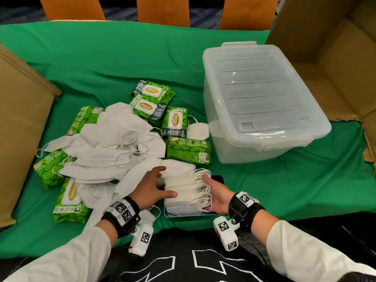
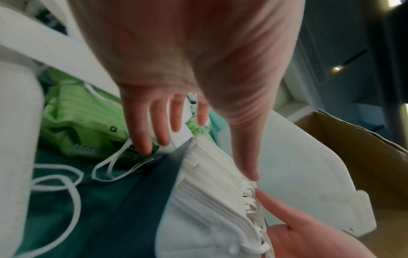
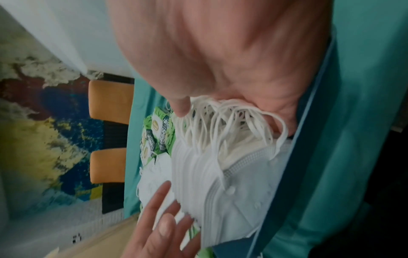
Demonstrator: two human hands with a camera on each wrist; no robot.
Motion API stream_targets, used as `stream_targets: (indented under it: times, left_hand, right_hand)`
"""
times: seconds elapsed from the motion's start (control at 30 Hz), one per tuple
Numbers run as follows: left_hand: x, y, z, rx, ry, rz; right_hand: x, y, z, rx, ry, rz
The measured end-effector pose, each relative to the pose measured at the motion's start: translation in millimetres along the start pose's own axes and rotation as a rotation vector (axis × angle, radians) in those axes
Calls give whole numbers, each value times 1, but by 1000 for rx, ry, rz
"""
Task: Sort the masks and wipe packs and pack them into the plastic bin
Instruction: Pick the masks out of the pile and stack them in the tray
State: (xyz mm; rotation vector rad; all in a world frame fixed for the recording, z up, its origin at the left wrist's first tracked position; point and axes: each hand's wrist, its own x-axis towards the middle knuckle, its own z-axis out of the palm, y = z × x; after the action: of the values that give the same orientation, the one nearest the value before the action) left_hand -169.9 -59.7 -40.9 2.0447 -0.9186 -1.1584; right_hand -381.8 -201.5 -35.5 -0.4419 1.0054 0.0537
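Note:
A neat stack of white masks (image 1: 184, 186) lies on a dark flat tray (image 1: 218, 178) near the table's front edge. My left hand (image 1: 160, 186) presses on the stack's left side with straight fingers (image 2: 143, 139), its thumb stretched across the top. My right hand (image 1: 211, 194) cups the ear-loop side (image 3: 220, 118), fingers curled round it. Loose masks (image 1: 109, 147) are heaped to the left. Several green wipe packs (image 1: 188, 150) lie around and under them. The clear plastic bin (image 1: 260, 98) stands at the right with its lid on.
Open cardboard boxes stand at the left (image 1: 22, 123) and at the back right (image 1: 329, 49). A green cloth (image 1: 101, 58) covers the table. One mask (image 1: 198, 130) lies against the bin's left wall. Orange chair backs (image 1: 162, 9) line the far edge.

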Motion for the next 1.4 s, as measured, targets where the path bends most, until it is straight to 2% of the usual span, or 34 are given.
stream_targets:
  times: [0.1,0.2,0.3,0.4,0.47,0.53,0.63,0.7,0.8,0.9,1.0,1.13,1.3,1.4]
  left_hand:
    - [-4,-14,7,-231,-126,-167]
    - [-8,-17,13,-325,-140,-217]
    - [-10,-18,16,-356,-135,-226]
    - [-9,-18,16,-330,-137,-177]
    - [-9,-16,14,-299,-146,-153]
    - [-10,-10,15,-120,-100,-72]
    - [-12,6,19,363,14,216]
    - [-7,17,26,607,-20,343]
    - [1,26,42,836,-153,360]
    - [7,26,51,908,-162,336]
    - [9,24,49,918,-108,383]
    - [8,20,43,965,-11,439]
    - [3,23,49,1049,-14,441]
    - [1,26,53,1083,-20,449]
  right_hand:
    - [3,1,-1,-5,-27,6]
    - [5,3,-5,-75,-28,15]
    - [8,6,-7,-112,-31,16]
    - [10,8,-8,-88,-63,26]
    - [10,6,-10,-110,-34,9]
    - [11,3,-15,-194,47,-6]
    - [13,1,-27,-328,111,-10]
    - [9,-2,-30,-405,81,-16]
    - [5,-4,-29,-573,-5,-48]
    - [10,-6,-33,-894,-55,-79]
    - [21,-3,-39,-1201,141,-172]
    - [28,0,-39,-1211,263,-201]
    - [25,2,-38,-1224,305,-267]
    - [20,0,-34,-1340,328,-309]
